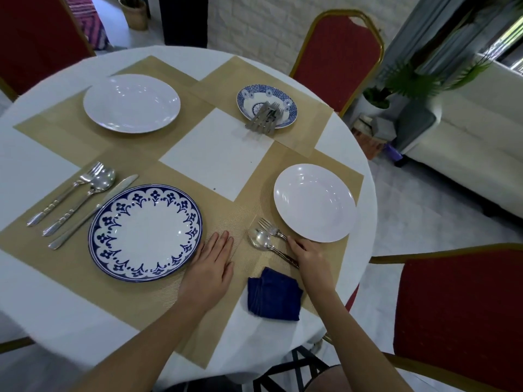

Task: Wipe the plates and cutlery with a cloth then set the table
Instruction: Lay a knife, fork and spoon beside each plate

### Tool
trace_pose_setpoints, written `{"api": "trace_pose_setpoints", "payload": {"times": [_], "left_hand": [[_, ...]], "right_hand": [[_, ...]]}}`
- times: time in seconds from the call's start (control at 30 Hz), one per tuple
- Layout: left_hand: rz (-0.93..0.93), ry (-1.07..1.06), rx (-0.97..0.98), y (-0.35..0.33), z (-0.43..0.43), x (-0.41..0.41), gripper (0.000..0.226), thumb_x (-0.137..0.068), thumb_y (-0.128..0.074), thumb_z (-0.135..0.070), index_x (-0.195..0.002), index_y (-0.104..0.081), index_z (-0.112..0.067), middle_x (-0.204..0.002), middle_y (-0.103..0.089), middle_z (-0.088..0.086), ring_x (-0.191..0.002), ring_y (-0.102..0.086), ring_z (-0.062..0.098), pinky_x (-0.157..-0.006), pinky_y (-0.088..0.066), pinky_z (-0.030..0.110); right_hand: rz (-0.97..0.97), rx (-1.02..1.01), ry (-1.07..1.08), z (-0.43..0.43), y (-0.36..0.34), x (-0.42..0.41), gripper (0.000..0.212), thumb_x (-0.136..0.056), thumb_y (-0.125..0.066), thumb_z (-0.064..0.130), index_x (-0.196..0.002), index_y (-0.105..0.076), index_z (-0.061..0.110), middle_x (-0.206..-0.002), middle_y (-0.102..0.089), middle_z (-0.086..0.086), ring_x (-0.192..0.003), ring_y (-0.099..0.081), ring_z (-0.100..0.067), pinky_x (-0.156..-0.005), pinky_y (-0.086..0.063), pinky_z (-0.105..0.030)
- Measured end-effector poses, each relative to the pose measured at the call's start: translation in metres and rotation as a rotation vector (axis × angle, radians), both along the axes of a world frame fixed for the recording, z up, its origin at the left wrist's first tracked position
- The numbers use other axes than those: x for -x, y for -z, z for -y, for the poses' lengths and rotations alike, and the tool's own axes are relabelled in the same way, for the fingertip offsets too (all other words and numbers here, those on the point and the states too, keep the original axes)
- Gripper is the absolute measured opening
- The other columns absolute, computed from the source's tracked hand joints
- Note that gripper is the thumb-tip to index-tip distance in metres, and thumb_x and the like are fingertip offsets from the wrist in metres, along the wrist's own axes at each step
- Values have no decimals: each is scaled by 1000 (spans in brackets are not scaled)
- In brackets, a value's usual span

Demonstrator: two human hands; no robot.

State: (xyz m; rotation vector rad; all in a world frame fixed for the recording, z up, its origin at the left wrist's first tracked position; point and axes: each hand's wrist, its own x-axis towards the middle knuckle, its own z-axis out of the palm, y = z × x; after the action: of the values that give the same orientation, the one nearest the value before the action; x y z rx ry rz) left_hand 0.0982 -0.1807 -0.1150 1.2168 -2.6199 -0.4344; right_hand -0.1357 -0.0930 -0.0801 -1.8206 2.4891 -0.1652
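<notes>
A blue-patterned plate [145, 232] lies on the near tan placemat [85, 278], with a fork [66, 192], spoon [82, 199] and knife [93, 210] to its left. My left hand [210, 267] rests flat on the mat beside that plate. A white plate [314, 202] sits at the right. Below it lie a fork [270, 229] and a spoon [259, 239]. My right hand [307, 257] lies over their handles, fingertips on the fork's handle. A folded dark blue cloth [274, 297] lies between my forearms.
Another white plate [131, 103] sits at the far left. A small blue-patterned bowl [267, 106] at the far side holds several pieces of cutlery [264, 118]. Red chairs [338, 50] ring the round white-clothed table [34, 162]; one chair [464, 312] stands close at the right.
</notes>
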Motion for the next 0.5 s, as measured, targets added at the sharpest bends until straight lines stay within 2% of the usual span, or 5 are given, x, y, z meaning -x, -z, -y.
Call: {"api": "trace_pose_setpoints", "payload": {"times": [0.3, 0.43, 0.5], "left_hand": [[-3, -10, -4, -1, 0, 1, 55, -93, -32, -32, -140, -44, -6, -147, -42, 6, -138, -36, 22, -117, -9, 32], [6, -7, -1, 0, 0, -1, 55, -94, -31, -33, -141, -44, -6, -148, -41, 6, -139, -35, 22, -117, -11, 34], [11, -4, 0, 1, 1, 0, 55, -94, -31, -33, -140, -44, -6, -148, -41, 6, -138, -35, 23, -117, -12, 35]], "right_hand": [[-47, 95, 7, -3, 5, -3, 75, -45, -89, -10, -115, -69, 7, -92, -69, -8, -75, -66, -23, -53, -55, -28], [-134, 308, -32, -15, 2, -9, 32, -67, -83, 0, -95, -73, 10, -85, -67, -4, -68, -62, -20, -53, -52, -29], [-220, 381, -34, -18, -3, -7, 26, -79, -75, 9, -104, -72, 13, -99, -70, -5, -84, -65, -22, -68, -51, -33]]}}
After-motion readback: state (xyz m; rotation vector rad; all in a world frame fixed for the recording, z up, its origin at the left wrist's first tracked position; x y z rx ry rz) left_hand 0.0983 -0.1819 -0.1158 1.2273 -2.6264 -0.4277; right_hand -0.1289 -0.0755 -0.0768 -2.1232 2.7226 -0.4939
